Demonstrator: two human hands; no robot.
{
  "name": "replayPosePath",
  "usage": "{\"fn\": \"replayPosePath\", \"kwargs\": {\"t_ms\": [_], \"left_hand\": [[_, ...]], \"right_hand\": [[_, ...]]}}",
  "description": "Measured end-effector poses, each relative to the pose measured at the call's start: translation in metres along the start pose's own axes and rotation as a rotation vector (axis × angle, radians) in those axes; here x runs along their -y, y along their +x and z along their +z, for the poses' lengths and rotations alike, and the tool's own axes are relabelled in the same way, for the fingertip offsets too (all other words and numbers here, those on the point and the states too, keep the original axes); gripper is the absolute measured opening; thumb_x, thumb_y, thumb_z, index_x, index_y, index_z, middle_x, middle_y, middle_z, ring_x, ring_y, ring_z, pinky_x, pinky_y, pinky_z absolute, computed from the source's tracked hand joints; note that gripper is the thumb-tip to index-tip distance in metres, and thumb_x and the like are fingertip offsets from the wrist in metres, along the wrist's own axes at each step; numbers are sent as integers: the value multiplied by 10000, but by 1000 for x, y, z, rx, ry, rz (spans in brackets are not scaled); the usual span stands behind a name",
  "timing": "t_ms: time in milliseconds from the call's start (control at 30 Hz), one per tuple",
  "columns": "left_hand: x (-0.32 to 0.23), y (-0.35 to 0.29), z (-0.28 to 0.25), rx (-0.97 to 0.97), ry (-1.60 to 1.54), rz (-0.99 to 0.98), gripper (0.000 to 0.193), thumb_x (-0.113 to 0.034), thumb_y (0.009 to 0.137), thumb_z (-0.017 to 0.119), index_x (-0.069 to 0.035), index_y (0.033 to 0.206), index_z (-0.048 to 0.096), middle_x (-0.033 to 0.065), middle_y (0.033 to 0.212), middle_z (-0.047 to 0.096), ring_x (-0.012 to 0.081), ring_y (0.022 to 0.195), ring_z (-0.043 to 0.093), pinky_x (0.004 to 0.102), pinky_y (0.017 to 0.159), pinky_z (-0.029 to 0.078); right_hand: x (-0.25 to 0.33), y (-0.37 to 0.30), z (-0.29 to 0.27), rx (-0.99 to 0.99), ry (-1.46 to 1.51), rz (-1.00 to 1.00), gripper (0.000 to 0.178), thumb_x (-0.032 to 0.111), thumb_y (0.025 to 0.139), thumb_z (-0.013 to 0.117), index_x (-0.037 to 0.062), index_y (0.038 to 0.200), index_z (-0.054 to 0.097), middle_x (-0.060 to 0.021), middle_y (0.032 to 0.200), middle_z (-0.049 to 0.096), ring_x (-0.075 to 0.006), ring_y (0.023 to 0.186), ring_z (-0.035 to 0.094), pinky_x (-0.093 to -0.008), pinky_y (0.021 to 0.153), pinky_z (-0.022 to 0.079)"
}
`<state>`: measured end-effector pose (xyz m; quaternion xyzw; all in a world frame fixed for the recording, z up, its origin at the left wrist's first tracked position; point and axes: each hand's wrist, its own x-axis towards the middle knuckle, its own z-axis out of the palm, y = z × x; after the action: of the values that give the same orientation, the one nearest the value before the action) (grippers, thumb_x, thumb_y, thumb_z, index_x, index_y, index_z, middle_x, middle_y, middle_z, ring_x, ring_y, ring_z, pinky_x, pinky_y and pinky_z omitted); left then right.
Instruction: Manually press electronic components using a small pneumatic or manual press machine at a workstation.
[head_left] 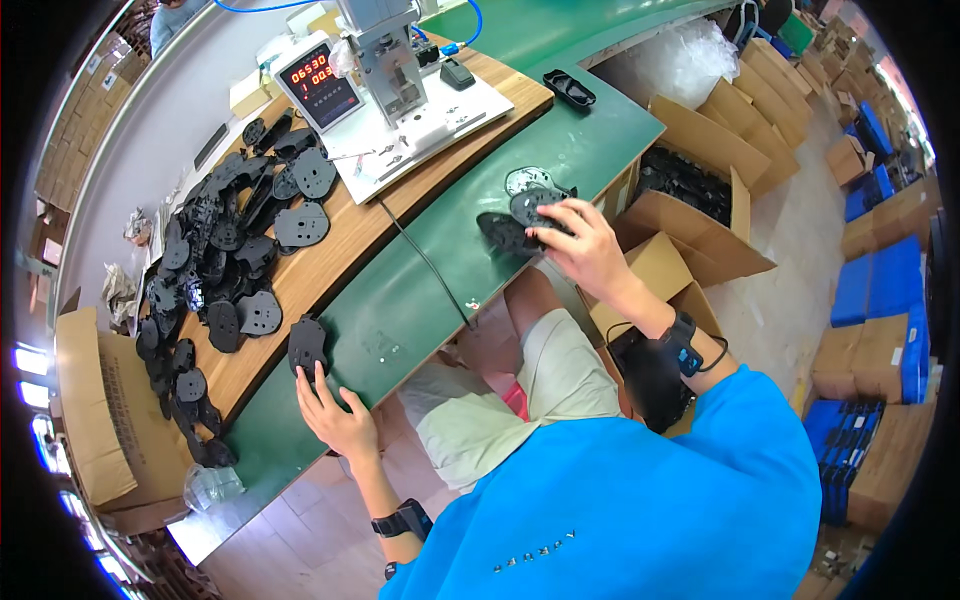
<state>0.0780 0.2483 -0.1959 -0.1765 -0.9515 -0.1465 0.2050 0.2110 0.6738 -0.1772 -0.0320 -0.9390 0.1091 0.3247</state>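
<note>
Shirt [640, 510] — hands [340, 425] [590, 255] at green worktop [370, 330] — cartons [690, 238]

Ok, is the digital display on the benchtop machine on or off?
On: the digital display, left of the machine's metal column, shows lit red digits.

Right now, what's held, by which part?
Right hand covers the right edge of a dark rounded part; grip can't be told. Left hand only touches the near end of a dark curved part.

Left hand [340, 418] touching a black part [308, 345], right hand [588, 250] on dark oval parts [535, 204], green workbench [385, 345]
</note>
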Motion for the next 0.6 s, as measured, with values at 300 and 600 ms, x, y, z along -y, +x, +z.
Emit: {"fn": "replayPosePath", "kwargs": {"t_ms": [300, 600], "left_hand": [[0, -1, 1, -5, 0, 7, 542, -123, 932, 578, -138, 1474, 581, 119, 1602, 475, 354, 1443, 455, 480, 1189, 355], [1, 0, 3, -22, -3, 8, 540, -113, 927, 574, -137, 1466, 593, 118, 1593, 486, 358, 1420, 475, 474, 1176, 378]], "right_hand": [[-31, 15, 9, 137, 55, 99, 415, 199, 848, 787, 167, 1255, 716, -123, 1492, 536, -366, 1407, 447, -535, 1148, 394], [-14, -5, 10, 169, -141, -110, 461, 240, 794, 785, 215, 1248, 705, -66, 1455, 563, -308, 1324, 506, -482, 1024, 449]]}}
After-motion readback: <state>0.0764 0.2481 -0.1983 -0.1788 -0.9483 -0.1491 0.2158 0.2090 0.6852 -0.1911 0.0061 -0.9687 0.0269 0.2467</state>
